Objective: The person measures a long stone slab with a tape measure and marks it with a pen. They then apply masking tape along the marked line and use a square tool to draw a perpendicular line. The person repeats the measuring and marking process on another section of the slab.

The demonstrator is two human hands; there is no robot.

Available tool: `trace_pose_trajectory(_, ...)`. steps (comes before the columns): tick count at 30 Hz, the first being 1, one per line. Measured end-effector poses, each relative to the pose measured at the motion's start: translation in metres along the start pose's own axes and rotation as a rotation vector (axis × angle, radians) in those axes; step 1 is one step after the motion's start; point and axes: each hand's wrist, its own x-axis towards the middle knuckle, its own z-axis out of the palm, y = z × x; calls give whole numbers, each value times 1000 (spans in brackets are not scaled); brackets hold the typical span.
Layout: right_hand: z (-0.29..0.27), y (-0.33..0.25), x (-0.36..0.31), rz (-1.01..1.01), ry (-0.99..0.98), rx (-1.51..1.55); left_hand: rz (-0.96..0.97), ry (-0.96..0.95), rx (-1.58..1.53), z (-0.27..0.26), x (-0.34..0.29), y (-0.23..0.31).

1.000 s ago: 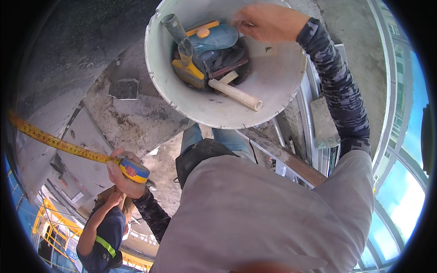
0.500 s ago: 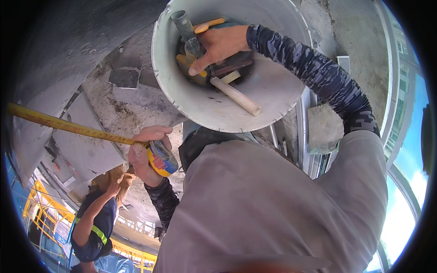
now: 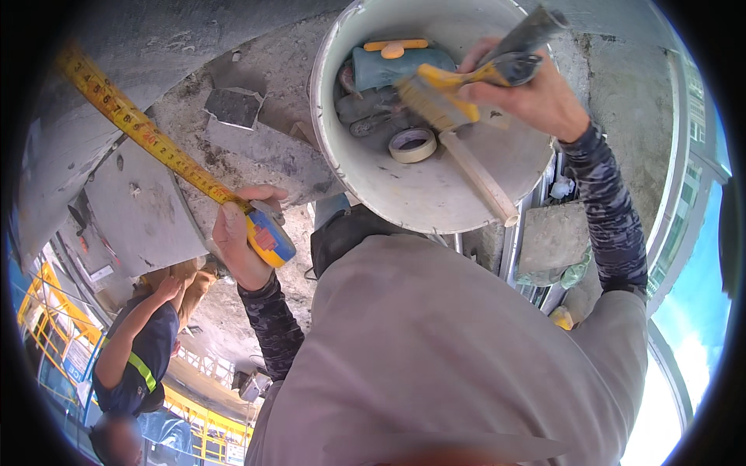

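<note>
My left hand (image 3: pixel 245 233) is closed round a yellow and blue tape measure (image 3: pixel 270 239), its yellow blade (image 3: pixel 148 133) drawn out to the upper left. Over the large whitish bucket (image 3: pixel 330 147), my right hand (image 3: pixel 536 97) grips a yellow brush (image 3: pixel 443 97), blurred by motion. A thick dark grey handle (image 3: pixel 532 35) also sticks up at that hand; whether it belongs to the brush I cannot tell. Inside the bucket lie a blue-grey float (image 3: pixel 404 68) with an orange handle, a roll of masking tape (image 3: pixel 413 145) and a wooden stick (image 3: pixel 480 179) leaning on the near wall.
At lower left a co-worker (image 3: pixel 136 342) in a dark shirt with a bright stripe bends near yellow railings (image 3: pixel 47 303). Broken slabs (image 3: pixel 233 107) and a grey board (image 3: pixel 140 210) lie on the dusty ground. Metal rails and a concrete block (image 3: pixel 553 237) sit right of the bucket.
My right hand has risen out of the bucket, moving right with the brush in it. The masking tape roll now shows. More of the tape blade's markings face me, and the bucket sits farther right in view.
</note>
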Motion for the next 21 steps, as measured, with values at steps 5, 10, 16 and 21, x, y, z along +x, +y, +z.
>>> trace_pose_trajectory(5,-38,10,-21,-55,216,17,-22,-9,70,-4,11,3)
trace_pose_trajectory(10,-30,1,-20,-33,249,-109,-22,-36,69,4,16,6)
trace_pose_trajectory(16,-31,-28,-3,351,182,-310,3,-75,38,11,11,2)
trace_pose_trajectory(21,0,-44,6,340,-441,-649,13,-51,-4,6,0,-3)
